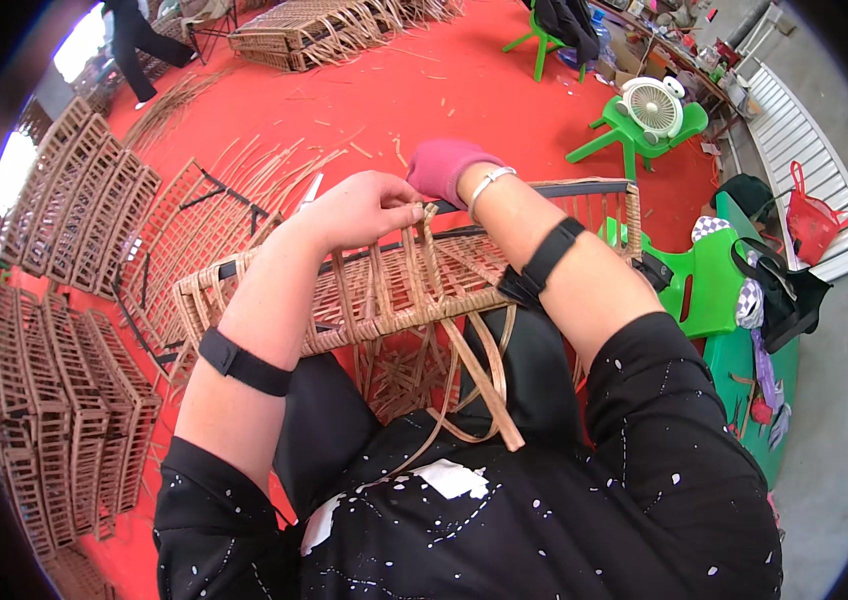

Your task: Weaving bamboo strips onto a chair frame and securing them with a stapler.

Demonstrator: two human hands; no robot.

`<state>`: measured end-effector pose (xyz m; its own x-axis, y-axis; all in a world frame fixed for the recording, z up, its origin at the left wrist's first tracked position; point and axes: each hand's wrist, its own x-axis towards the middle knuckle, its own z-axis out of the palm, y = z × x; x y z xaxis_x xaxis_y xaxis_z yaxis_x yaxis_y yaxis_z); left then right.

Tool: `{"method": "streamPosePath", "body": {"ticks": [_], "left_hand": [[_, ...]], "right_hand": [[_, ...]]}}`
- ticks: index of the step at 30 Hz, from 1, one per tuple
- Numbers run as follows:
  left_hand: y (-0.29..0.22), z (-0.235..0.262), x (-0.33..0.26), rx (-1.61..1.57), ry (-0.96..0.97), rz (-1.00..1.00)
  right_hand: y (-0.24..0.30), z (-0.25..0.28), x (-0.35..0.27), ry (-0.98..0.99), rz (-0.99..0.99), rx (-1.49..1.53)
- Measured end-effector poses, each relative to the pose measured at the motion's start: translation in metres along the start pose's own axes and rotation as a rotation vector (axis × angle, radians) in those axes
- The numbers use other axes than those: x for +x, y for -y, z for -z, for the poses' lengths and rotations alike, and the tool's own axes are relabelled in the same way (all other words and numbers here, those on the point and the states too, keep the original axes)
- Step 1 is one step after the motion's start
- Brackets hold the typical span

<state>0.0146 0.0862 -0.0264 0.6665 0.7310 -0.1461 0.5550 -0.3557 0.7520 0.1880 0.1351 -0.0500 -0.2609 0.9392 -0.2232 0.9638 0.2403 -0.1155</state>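
A brown woven rattan basket frame (344, 325) with open slatted sides lies across my lap. My bare left hand (369, 208) is at its far rim, thumb and fingers pinched together beside the top of a wrapped upright (428, 255). My right hand (449, 170), in a pink glove, is closed just beyond that same spot; its fingertips are turned away, so what it grips is hidden. Several loose flat rattan strips (484, 380) hang from the near rim toward me. Black bands are strapped round both forearms.
Stacks of woven frames (64, 400) stand at the left, with a flat woven panel (199, 235) beside my left arm. More woven pieces (309, 35) lie at the back. Green stools, one bearing a white fan (652, 107), stand right on the red floor (374, 100), strewn with strip offcuts.
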Motion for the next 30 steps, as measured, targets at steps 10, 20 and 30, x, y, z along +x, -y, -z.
{"method": "streamPosePath", "body": {"ticks": [10,20,30], "left_hand": [[0.001,0.008,0.006,-0.147,0.164,0.051],[0.009,0.007,0.013,-0.222,0.223,0.063],[0.009,0.006,0.011,-0.208,0.171,0.015]], "right_hand": [[0.018,-0.039,-0.145,-0.978,0.357,0.237],[0.030,-0.054,-0.150,-0.651,0.215,0.199],[0.010,-0.065,-0.138,-0.835,0.349,0.125]]}}
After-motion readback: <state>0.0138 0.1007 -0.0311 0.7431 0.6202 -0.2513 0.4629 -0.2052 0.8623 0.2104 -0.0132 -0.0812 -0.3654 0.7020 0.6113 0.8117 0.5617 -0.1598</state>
